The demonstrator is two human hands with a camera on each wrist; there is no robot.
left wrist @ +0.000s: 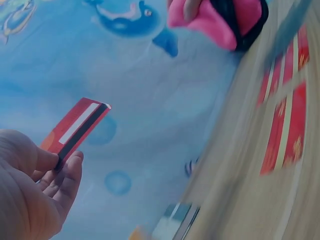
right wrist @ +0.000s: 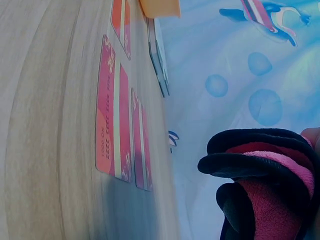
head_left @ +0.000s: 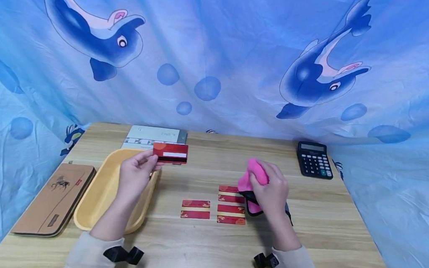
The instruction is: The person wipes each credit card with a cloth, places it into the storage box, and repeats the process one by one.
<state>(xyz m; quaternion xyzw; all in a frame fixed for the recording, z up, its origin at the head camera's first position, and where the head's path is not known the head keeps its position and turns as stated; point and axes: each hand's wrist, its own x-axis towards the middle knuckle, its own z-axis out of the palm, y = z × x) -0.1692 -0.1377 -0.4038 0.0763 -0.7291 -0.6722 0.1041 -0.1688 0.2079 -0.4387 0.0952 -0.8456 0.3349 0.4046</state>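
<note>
My left hand (head_left: 135,173) pinches a red card (head_left: 170,148) by its left end, above the yellow tray. The card's side with a white strip and a dark stripe shows, also in the left wrist view. Bunched in my right hand (head_left: 272,189) is a pink cloth (head_left: 255,173) with black edging, gripped between thumb and fingers. Its lower folds overlap a red card (head_left: 229,189) lying on the table. In front of that lies a second red card (head_left: 231,215), and to its left a third card (head_left: 195,214), both with a pale yellow band.
A yellow tray (head_left: 79,220) stands at the left beside a brown wallet (head_left: 52,201). Behind the tray lies a pale grey booklet or box (head_left: 142,132). A black calculator (head_left: 315,159) is at the back right. Blue dolphin-printed fabric (head_left: 236,47) hangs behind the wooden table (head_left: 197,250).
</note>
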